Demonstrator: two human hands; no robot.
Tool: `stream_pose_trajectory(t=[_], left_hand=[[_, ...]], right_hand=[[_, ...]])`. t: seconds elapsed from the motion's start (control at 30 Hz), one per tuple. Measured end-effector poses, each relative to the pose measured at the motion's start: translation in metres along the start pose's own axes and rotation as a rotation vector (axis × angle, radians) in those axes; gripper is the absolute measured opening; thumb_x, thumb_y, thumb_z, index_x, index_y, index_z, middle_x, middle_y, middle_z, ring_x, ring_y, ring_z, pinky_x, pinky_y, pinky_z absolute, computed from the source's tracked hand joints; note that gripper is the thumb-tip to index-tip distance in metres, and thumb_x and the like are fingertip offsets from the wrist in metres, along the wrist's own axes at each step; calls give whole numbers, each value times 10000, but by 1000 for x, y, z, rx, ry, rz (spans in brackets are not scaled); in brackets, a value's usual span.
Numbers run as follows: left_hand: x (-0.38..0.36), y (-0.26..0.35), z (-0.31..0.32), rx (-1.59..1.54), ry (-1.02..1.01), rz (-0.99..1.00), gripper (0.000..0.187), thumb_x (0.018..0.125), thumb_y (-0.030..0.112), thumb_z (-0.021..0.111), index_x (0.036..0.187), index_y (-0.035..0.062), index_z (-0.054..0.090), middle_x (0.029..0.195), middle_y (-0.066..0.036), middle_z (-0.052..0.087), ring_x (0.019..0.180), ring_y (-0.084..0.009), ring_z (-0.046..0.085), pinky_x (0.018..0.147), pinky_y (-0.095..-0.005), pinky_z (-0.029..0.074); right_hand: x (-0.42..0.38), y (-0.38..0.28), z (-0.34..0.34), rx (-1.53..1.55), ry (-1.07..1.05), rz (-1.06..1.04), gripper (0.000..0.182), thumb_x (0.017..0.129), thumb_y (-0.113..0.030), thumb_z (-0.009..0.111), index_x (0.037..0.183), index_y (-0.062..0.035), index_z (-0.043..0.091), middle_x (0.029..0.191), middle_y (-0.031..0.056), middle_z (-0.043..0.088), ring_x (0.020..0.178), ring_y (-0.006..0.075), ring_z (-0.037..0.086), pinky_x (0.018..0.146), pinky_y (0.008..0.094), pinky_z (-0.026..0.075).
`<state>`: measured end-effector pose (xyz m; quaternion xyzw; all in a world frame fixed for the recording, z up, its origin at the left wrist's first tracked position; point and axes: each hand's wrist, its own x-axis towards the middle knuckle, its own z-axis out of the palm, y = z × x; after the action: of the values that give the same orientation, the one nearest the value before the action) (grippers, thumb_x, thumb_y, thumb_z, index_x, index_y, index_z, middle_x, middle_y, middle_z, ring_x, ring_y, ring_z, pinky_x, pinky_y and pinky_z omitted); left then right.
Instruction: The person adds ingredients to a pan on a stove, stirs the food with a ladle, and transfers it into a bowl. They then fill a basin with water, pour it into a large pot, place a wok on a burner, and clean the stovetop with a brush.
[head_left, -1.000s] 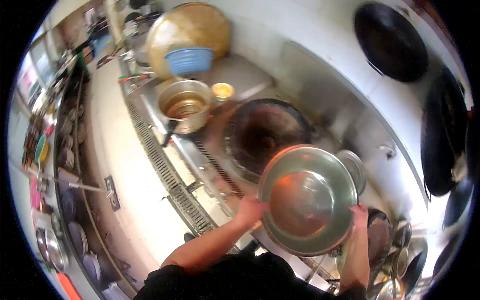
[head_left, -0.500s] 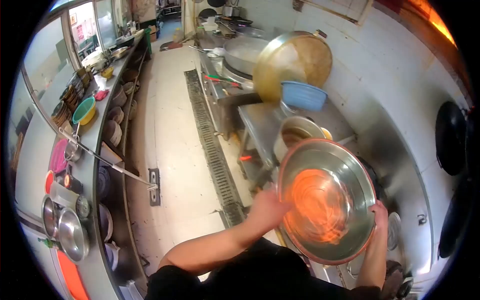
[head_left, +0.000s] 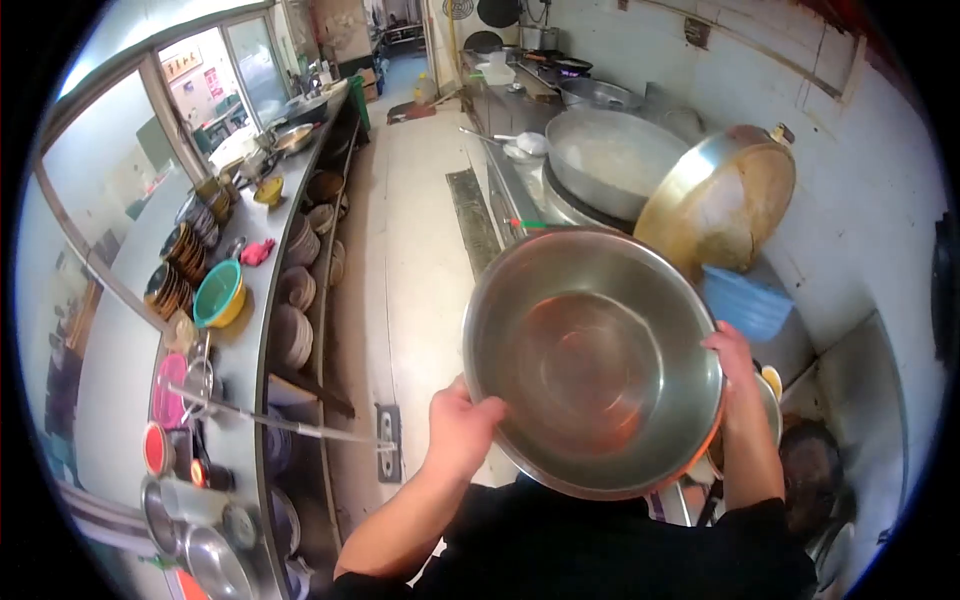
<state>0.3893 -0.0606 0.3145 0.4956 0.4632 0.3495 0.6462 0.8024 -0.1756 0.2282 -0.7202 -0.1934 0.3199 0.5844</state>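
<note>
A large stainless steel basin (head_left: 590, 350) is held up in front of my body, its open top tilted toward me. Nothing lies inside; only reddish reflections show on its bottom. My left hand (head_left: 460, 425) grips the basin's lower left rim, thumb over the edge. On the right side of the rim my right hand (head_left: 730, 352) is closed in the same way. Fingers under the basin are hidden. Beyond its right edge are a blue plastic basket (head_left: 748, 302) and a big round golden lid (head_left: 725, 200) leaning upright.
A wide steaming pot (head_left: 610, 150) sits on the stove ahead. Along the left runs a steel counter (head_left: 262, 300) with stacked bowls, a green basin (head_left: 218, 290) and steel bowls (head_left: 215, 560). A mop (head_left: 388, 445) stands on the floor, its handle leaning on the counter.
Both hands have carried the basin leftward and up, over the metal table's place in view. My view has turned right-to-left, so the counter and stove appear farther right. The strong orange glare inside has faded.
</note>
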Motion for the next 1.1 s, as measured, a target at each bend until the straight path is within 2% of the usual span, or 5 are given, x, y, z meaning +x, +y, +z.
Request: stream_pose_trajectory(t=[0.5, 0.73, 0.8, 0.83, 1.1], left_hand=[[470, 124, -44, 156, -307, 3, 188, 686, 24, 554, 839, -63, 620, 690, -74, 601, 603, -135, 551, 540, -263, 437], [674, 117, 31, 166, -583, -50, 203, 678, 78, 576, 817, -63, 620, 652, -113, 598, 550, -158, 555, 500, -289, 430], [725, 108, 63, 200, -615, -86, 203, 681, 89, 577, 808, -65, 618, 639, -124, 596, 543, -176, 557, 506, -305, 433], [744, 100, 75, 167, -643, -82, 201, 681, 91, 581, 799, -68, 616, 636, -121, 595, 546, -173, 557, 506, -305, 433], [888, 125, 171, 126, -864, -266, 182, 678, 100, 610, 744, -70, 609, 626, -82, 579, 553, -158, 543, 485, -297, 411]], right_hand=[[272, -62, 202, -67, 230, -41, 258, 619, -103, 522, 851, -23, 602, 746, 66, 586, 703, 183, 546, 665, 288, 419], [354, -85, 206, -20, 511, -25, 201, 622, -75, 519, 803, -11, 577, 711, 42, 557, 638, 138, 516, 601, 255, 413], [404, -50, 158, -560, 485, -228, 137, 629, -75, 521, 754, -31, 553, 677, 32, 531, 607, 134, 496, 577, 255, 404], [389, -125, 221, -14, 511, 10, 100, 626, -75, 529, 723, -51, 535, 665, 26, 515, 613, 134, 491, 571, 252, 396], [460, -136, 241, -17, 838, 73, 75, 613, -54, 532, 688, -61, 527, 655, 22, 499, 603, 148, 494, 561, 266, 403]])
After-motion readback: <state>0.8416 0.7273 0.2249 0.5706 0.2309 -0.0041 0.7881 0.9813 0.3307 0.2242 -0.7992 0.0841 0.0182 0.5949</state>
